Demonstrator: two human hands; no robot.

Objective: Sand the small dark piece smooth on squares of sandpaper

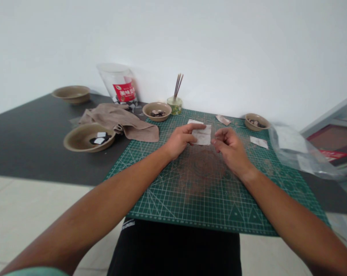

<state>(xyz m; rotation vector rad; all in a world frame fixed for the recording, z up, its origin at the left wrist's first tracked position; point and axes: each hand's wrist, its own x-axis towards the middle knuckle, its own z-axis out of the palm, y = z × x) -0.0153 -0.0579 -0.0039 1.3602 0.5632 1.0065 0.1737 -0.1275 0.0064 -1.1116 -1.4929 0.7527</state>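
Observation:
A small creased, off-white square (202,135), paper-like or thin cloth, is held up over the cutting mat. My left hand (179,141) pinches its left side, index finger along the top and thumb below. Just off the right edge of the square is my right hand (229,147), its fingers curled and the thumb drawn in toward them. Whether anything tiny sits between those fingertips is too blurred to tell. Behind the square lies another white piece (195,121). Under both hands, the green cutting mat (167,203) carries a brownish smudge.
Bowls with small dark and pale pieces stand at left (71,143), back (146,112) and right (264,125). A brown cloth (110,115), a labelled clear tub (107,74) and a jar with sticks (175,106) sit behind. Clear plastic (291,142) and loose scraps (259,142) lie right.

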